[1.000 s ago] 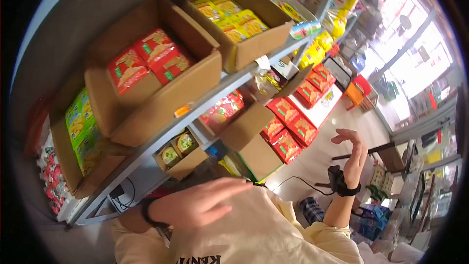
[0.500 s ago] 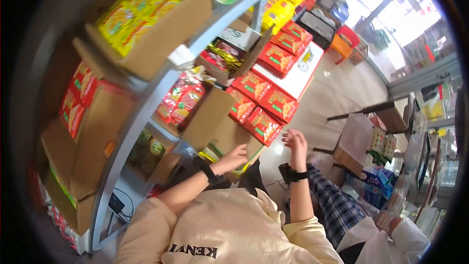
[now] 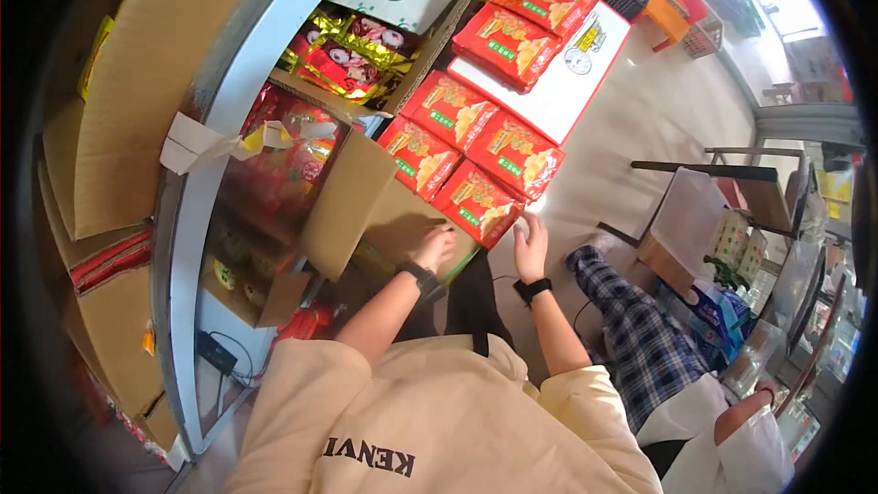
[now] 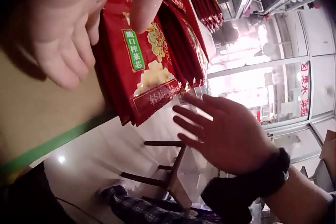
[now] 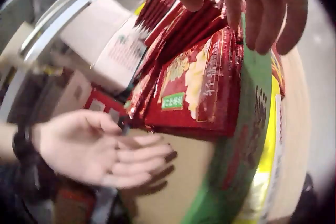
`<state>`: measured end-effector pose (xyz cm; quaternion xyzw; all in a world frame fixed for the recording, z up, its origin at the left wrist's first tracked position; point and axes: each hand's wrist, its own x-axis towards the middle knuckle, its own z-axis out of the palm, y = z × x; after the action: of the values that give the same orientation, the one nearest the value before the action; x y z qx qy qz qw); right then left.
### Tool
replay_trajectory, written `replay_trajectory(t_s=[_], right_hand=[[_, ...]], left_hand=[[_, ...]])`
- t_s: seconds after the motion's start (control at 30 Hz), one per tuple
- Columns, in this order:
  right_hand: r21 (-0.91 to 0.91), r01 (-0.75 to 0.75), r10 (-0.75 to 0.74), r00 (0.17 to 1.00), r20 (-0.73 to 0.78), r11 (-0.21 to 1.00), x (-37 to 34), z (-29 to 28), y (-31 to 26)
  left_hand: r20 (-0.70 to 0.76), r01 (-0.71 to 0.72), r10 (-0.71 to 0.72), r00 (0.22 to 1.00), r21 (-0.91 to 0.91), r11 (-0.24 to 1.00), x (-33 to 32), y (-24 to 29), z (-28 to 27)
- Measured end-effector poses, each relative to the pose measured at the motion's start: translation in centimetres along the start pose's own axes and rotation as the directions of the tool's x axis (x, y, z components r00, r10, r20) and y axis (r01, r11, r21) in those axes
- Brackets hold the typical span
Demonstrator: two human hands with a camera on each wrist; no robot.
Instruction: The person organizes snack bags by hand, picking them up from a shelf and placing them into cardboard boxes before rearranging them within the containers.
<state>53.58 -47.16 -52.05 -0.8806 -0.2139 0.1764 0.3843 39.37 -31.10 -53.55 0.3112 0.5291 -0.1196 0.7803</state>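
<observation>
Several red pickled-mustard packets [image 3: 477, 203] stand in stacks on a brown cardboard box top [image 3: 401, 212] with a green edge in the head view. Close to the nearest stack's front left side is my left hand [image 3: 433, 247], over the bare cardboard. At the same stack's right corner is my right hand [image 3: 530, 247], fingers loosely extended. The left wrist view shows the right hand [image 4: 220, 132] with spread fingers beside the stacked packets [image 4: 139, 50]. In the right wrist view the left hand [image 5: 105, 150] has its palm turned up and holds nothing.
A grey metal shelf [image 3: 183, 220] with cardboard boxes runs along the left. A box of gold-and-red packets [image 3: 357, 55] stands beside the stacks. A white carton [image 3: 549, 82] lies behind. At right are a chair [image 3: 681, 229] and a seated person in plaid trousers [image 3: 631, 348].
The view has moved closer to the red packet stacks. Both hands, first raised apart, have come down and forward to either side of the nearest stack.
</observation>
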Motion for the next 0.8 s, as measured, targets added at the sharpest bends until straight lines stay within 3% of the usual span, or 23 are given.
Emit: replay_trajectory(t_s=[0.03,0.17,0.27,0.3,0.43,0.53,0.57,0.67,0.7,0.8], right_hand=[[-0.125,0.117,-0.119,0.993,-0.008,0.985,0.6,0.2,-0.3],[-0.416,0.232,-0.224,0.972,0.069,0.879,1.0,0.6,-1.7],[-0.354,0.007,0.024,0.996,0.083,0.935,-0.2,1.3,-2.2],[-0.323,0.03,-0.011,0.998,0.063,0.946,-0.6,1.5,-2.2],[-0.407,-0.034,0.082,0.992,0.101,0.913,-1.7,1.3,-2.0],[-0.162,-0.12,0.143,0.98,0.14,0.98,-3.0,2.5,-0.8],[0.01,-0.221,0.217,0.967,0.136,0.975,-3.5,3.3,-0.5],[-0.121,-0.174,0.197,0.955,0.221,0.977,-5.0,3.5,-0.4],[-0.181,-0.143,0.192,0.939,0.287,0.973,-5.3,4.2,1.3],[-0.012,-0.352,0.303,0.787,0.537,0.936,-5.7,3.9,1.2]], left_hand=[[0.035,-0.001,0.002,0.999,-0.013,1.0,0.2,0.1,0.0],[0.101,0.015,-0.008,0.995,-0.066,0.998,1.3,-0.6,-0.4],[0.122,0.025,-0.015,0.992,-0.084,0.996,0.7,-0.2,-0.4],[0.116,0.027,-0.02,0.993,-0.064,0.998,0.6,-0.4,-0.7],[0.058,0.016,-0.019,0.998,0.04,0.999,0.0,-0.7,-1.9],[0.109,0.045,-0.055,0.993,0.1,0.994,-0.3,-1.8,-3.6],[0.122,0.05,-0.063,0.991,0.105,0.993,-0.6,-2.3,-4.0],[0.136,0.079,-0.091,0.986,0.091,0.993,-2.0,-2.8,-4.6],[0.149,0.096,-0.11,0.983,0.099,0.99,-2.2,-3.1,-5.1],[0.181,0.078,-0.1,0.978,0.127,0.989,-4.2,-2.7,-6.3]])
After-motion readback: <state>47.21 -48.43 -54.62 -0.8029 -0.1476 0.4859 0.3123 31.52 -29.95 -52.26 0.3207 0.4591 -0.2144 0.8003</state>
